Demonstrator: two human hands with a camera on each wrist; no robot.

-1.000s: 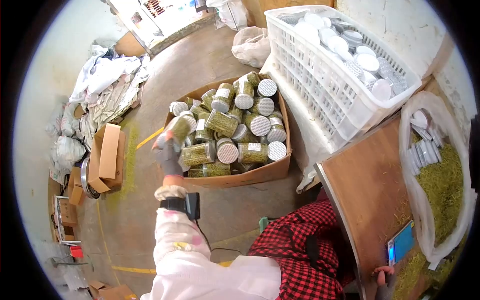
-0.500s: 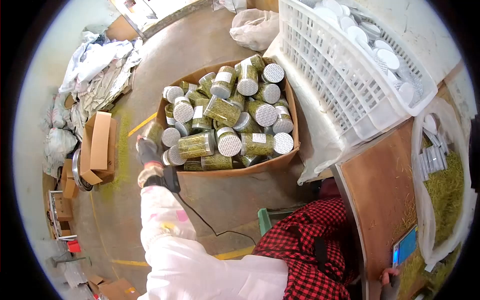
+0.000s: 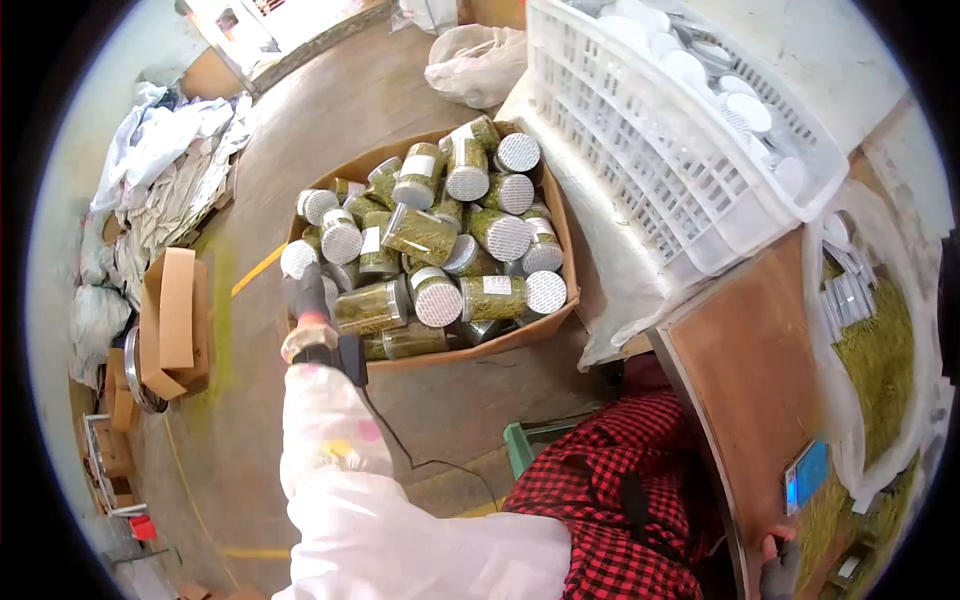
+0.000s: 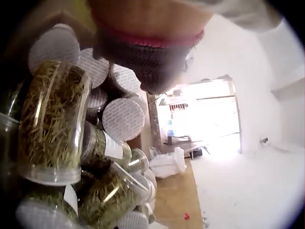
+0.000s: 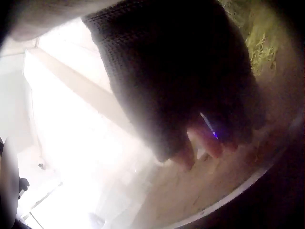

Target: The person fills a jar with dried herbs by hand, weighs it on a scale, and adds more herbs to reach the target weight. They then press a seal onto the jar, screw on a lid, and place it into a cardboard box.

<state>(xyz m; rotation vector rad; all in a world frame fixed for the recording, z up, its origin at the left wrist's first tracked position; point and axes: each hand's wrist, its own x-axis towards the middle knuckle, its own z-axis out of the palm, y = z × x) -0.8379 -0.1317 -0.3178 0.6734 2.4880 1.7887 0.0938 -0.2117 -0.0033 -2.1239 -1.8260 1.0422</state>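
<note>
My left hand (image 3: 308, 293), in a dark fingerless glove, is at the left edge of a cardboard box (image 3: 450, 357) full of clear jars of dried green plant bits. Just beyond its fingers sits a jar's round printed lid (image 3: 298, 258); the fingertips are hidden, so I cannot tell whether they still grip this jar. In the left wrist view the gloved hand (image 4: 147, 62) is above several jar lids. My right hand (image 3: 780, 555), also gloved, rests at the table edge near a blue-lit scale (image 3: 806, 476); its bare fingertips (image 5: 209, 145) hang loosely curled.
A white crate (image 3: 640, 130) of lids stands behind the brown table (image 3: 740, 350). On the table's right lies a plastic bag (image 3: 838, 420) of green plant bits and lids. An open carton (image 3: 177, 310) is on the floor at left, and a green stool (image 3: 520, 450) by the legs.
My left hand carried a jar from over the pile to the box's left side; now that jar's lid shows at the left edge. The right hand has stayed by the scale.
</note>
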